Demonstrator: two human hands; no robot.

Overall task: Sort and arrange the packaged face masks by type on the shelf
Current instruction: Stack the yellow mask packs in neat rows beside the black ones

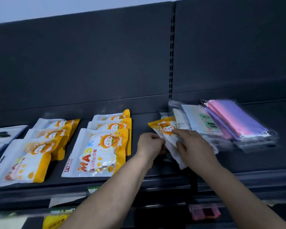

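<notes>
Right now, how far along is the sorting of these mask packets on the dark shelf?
Done: the left row and middle row of orange-and-white cartoon mask pouches lie overlapped. In hand: the left hand and right hand hold one more orange-and-white pouch beside the mixed heap. Left: that heap's white green-labelled packet and clear bag of pink-and-purple masks.

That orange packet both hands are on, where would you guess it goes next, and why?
Probably leftward, onto the nearer orange stack. The orange packet, held by the left hand and right hand, lies among white packets and purple packets, while matching ones are stacked to its left.
</notes>
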